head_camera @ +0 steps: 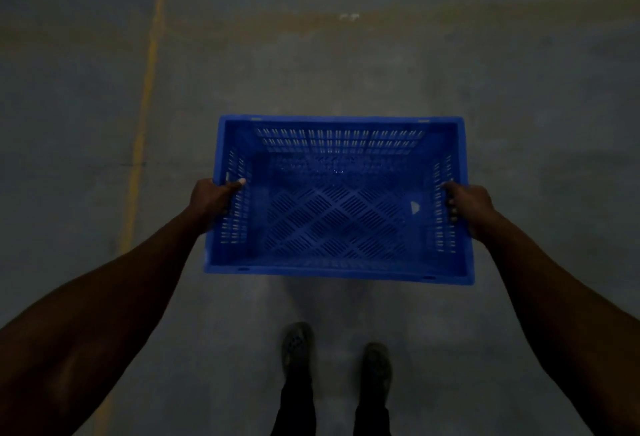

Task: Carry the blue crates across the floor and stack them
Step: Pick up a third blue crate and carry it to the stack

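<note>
I am gripping one empty blue slotted plastic crate (337, 198) by its short sides, left hand (212, 198) and right hand (467, 205) each curled round a rim, holding it above the grey concrete floor (346, 72), with no stack in sight, so stacking seems some way off.

I see a dim, grey concrete floor (346, 82), mottled with brownish stains. A worn yellow painted line (147, 96) runs along its left side. Light is low throughout.
</note>
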{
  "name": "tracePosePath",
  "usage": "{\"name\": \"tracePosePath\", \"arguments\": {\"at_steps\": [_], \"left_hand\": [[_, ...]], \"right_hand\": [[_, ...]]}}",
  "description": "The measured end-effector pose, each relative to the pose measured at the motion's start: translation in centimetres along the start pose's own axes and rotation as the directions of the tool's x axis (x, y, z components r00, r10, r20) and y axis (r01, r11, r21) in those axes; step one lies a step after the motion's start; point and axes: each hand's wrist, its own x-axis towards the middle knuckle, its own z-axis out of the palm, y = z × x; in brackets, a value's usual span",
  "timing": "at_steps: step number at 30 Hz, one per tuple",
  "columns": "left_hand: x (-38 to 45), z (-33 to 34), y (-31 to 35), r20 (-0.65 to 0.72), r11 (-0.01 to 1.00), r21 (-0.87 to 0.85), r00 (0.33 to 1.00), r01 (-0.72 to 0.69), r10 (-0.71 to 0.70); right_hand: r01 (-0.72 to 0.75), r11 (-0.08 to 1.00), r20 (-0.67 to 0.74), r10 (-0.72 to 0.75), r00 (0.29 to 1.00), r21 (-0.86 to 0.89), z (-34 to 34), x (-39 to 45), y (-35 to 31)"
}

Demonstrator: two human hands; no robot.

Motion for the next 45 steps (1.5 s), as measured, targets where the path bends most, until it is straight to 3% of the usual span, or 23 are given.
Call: {"name": "tracePosePath", "arguments": {"at_steps": [9,23,29,45], "left_hand": [[3.9,1.8,-1.1,-0.104,0.999,-0.014,0.994,-0.032,0.030],[4.6,-0.2,-1.8,-0.119,0.998,0.053,0.992,-0.023,0.030],[5.8,-0.1,-2.4,-0.167,0.987,0.140,0.980,-0.080,0.104],[5.7,0.1,-2.8,-0.104,0.992,0.051,0.987,-0.117,0.122]], "right_hand": [[0.018,1.000,0.004,-0.018,1.000,0.004,1.6,3.5,-0.3],[-0.008,1.000,0.024,0.008,1.000,-0.002,3.8,2.7,0.3],[0.010,1.000,-0.018,-0.011,1.000,-0.015,4.1,3.3,0.6],[0.037,0.998,-0.070,-0.040,0.997,-0.042,4.1,2.6,0.8]]}}
